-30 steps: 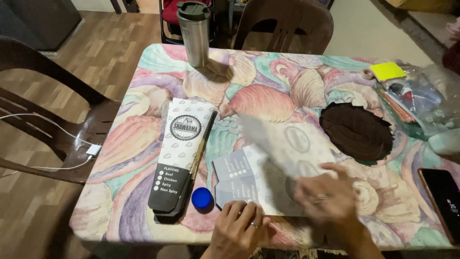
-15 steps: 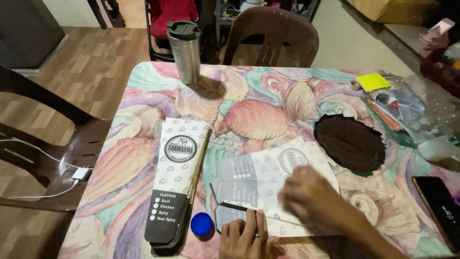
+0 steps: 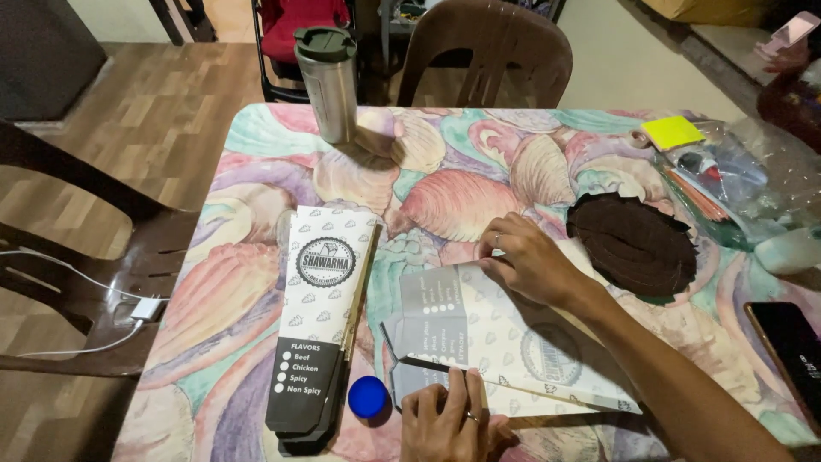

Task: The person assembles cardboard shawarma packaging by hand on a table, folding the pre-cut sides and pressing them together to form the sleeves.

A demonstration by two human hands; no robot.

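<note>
Since a moment ago the right hand (image 3: 526, 261) has slid up the flat paper box (image 3: 496, 342) to its far edge, fingers spread and pressing. The left hand (image 3: 445, 419) pins the near edge, fingers together. The box lies mid-bench (image 3: 256, 282), thin printed card, beside a stack of folded boxes (image 3: 321, 321) and a round blue cap (image 3: 369, 396).

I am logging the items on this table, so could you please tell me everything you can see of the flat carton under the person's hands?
The flat carton is an unfolded white-and-grey printed cardboard blank with a small leaf pattern and a round emblem. It lies flat on the shell-patterned table, right of a stack of folded cartons. The right hand presses its upper edge; the left hand pins its lower edge.
</note>
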